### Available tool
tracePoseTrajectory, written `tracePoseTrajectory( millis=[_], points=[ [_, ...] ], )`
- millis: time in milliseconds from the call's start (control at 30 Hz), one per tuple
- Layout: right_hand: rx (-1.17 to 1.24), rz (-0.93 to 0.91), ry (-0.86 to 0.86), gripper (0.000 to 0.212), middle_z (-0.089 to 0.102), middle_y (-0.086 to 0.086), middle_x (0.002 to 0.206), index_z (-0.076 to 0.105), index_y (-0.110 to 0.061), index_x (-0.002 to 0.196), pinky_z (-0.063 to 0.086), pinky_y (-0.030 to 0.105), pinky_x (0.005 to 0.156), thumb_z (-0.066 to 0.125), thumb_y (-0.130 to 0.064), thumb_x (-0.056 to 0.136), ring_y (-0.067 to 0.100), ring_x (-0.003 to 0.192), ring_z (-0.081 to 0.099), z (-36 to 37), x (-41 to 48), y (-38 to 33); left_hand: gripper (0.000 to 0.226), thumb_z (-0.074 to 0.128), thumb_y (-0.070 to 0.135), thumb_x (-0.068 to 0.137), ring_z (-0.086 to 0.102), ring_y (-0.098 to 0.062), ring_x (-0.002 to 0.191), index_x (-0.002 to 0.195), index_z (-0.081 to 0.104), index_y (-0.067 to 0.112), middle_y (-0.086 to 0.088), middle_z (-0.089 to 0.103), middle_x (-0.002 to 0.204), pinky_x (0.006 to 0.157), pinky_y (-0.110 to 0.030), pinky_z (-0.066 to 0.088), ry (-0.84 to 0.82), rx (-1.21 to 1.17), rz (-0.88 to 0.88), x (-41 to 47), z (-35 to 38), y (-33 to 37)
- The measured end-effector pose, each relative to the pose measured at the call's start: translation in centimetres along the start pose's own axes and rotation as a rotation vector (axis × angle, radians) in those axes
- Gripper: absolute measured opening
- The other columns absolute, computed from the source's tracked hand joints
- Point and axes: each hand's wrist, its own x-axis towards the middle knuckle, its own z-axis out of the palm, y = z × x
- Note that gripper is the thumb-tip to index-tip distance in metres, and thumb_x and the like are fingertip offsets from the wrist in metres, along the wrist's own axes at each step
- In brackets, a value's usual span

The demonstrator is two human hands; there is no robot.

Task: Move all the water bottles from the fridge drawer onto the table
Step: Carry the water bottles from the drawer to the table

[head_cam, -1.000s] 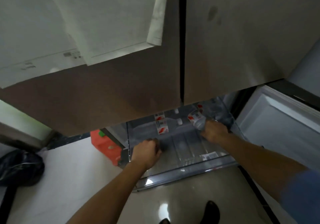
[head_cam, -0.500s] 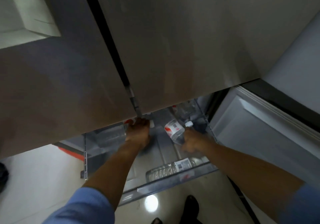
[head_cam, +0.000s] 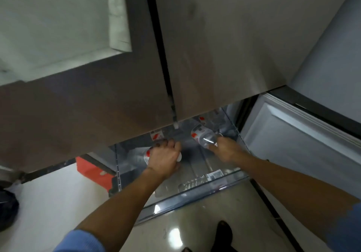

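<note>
The fridge drawer (head_cam: 195, 193) is pulled out below the closed upper doors, and all places here are given from this drawer. Inside it, toward its left wall, the left hand (head_cam: 164, 160) is closed around a water bottle (head_cam: 147, 153); only a part of its red-and-white label and a white cap show beside the fingers. Toward the drawer's right wall, the right hand (head_cam: 224, 150) is clamped on the neck end of a second bottle (head_cam: 204, 136), which is tilted with its bottom toward the back of the drawer. A third bottle (head_cam: 195, 182) lies on its side against the front wall, and at least one more label shows at the back.

The bottles look like thin clear plastic, probably full, so rather heavy and easy to squeeze. Cold plastic may be slippery. A hold around the middle, over the label, seems safer than one at the cap. The table is not visible.
</note>
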Motion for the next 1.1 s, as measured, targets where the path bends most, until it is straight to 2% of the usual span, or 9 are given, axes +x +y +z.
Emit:
tracePoseTrajectory(
  millis=[100,200,300,367,500,667,867,1033,1100],
  points=[
    [-0.101,-0.043,0.17,0.046,0.068,0.018,0.107,0.06,-0.008,0.11,0.046,0.034,0.076,0.04,-0.047,0.098,0.034,0.096,0.063,-1.2,-2.5,-1.7,0.045,0.051,0.04,0.09,0.053,-0.033,0.112,0.125,0.041,0.013,-0.013,0.052,0.126,0.077,-0.037,0.047,0.009,0.01,0.035,-2.6,-1.7,-1.8],
    [-0.202,-0.104,0.294,0.045,0.066,0.019,0.108,0.056,-0.007,0.114,0.043,0.035,0.075,0.036,-0.044,0.099,0.036,0.098,0.061,-1.6,-5.1,-3.3,0.041,0.048,0.036,0.094,0.061,-0.035,0.099,0.127,0.043,0.014,-0.014,0.057,0.119,0.066,-0.036,0.044,0.105,0.031,0.082,-5.0,-2.8,-3.7],
    [-0.284,-0.169,0.376,0.04,0.065,0.021,0.11,0.049,-0.007,0.117,0.041,0.037,0.073,0.035,-0.04,0.099,0.038,0.099,0.061,-1.7,-7.1,-4.4,0.033,0.072,0.033,0.078,0.063,-0.032,0.053,0.102,0.062,0.012,-0.011,0.066,0.076,0.042,-0.028,0.038,0.208,0.052,0.084,-6.9,-4.0,-5.7],
    [-0.309,-0.196,0.422,0.041,0.066,0.02,0.108,0.049,-0.008,0.117,0.038,0.036,0.07,0.034,-0.042,0.099,0.036,0.097,0.062,-1.8,-8.3,-4.9,0.028,0.075,0.034,0.073,0.054,-0.03,0.036,0.086,0.06,0.014,-0.007,0.061,0.058,0.036,-0.023,0.031,0.319,0.04,0.046,-7.9,-4.1,-6.7],
    [-0.324,-0.262,0.555,0.039,0.068,0.017,0.1,0.053,-0.011,0.11,0.038,0.036,0.066,0.036,-0.044,0.098,0.035,0.089,0.063,-2.9,-11.0,-5.8,0.028,0.043,0.039,0.081,0.056,-0.029,0.039,0.073,0.052,0.014,-0.006,0.061,0.056,0.038,-0.023,0.03,0.525,-0.047,-0.035,-10.1,-6.5,-6.7],
    [-0.32,-0.361,0.717,0.038,0.07,0.014,0.092,0.057,-0.011,0.101,0.031,0.032,0.062,0.042,-0.045,0.096,0.033,0.084,0.063,-5.8,-14.9,-8.1,0.023,0.059,0.032,0.085,0.059,-0.033,0.048,0.081,0.052,0.01,-0.01,0.066,0.066,0.047,-0.03,0.041,0.616,-0.137,-0.138,-14.0,-10.4,-6.8],
    [-0.315,-0.547,0.758,0.037,0.067,0.01,0.085,0.052,-0.014,0.1,0.032,0.031,0.063,0.041,-0.048,0.094,0.027,0.071,0.055,-8.0,-19.6,-11.2,0.024,0.053,0.037,0.091,0.064,-0.032,0.061,0.086,0.05,0.014,-0.009,0.069,0.076,0.058,-0.036,0.054,0.663,-0.166,-0.333,-20.3,-13.6,-5.9],
    [-0.297,-0.743,0.666,0.034,0.06,0.006,0.079,0.052,-0.016,0.1,0.031,0.031,0.062,0.042,-0.048,0.094,0.028,0.075,0.059,-5.7,-24.0,-12.1,0.025,0.056,0.038,0.091,0.05,-0.02,0.054,0.08,0.047,0.017,-0.005,0.061,0.069,0.049,-0.024,0.029,0.703,-0.152,-0.526,-28.9,-13.4,-2.9],
    [-0.321,-0.816,0.615,0.034,0.059,0.004,0.078,0.051,-0.018,0.1,0.031,0.03,0.061,0.041,-0.05,0.095,0.025,0.071,0.056,-3.8,-26.1,-12.0,0.027,0.056,0.039,0.091,0.049,-0.02,0.054,0.078,0.049,0.016,-0.005,0.062,0.068,0.049,-0.024,0.026,0.705,-0.154,-0.643,-32.9,-12.3,-1.2]
  ],
)
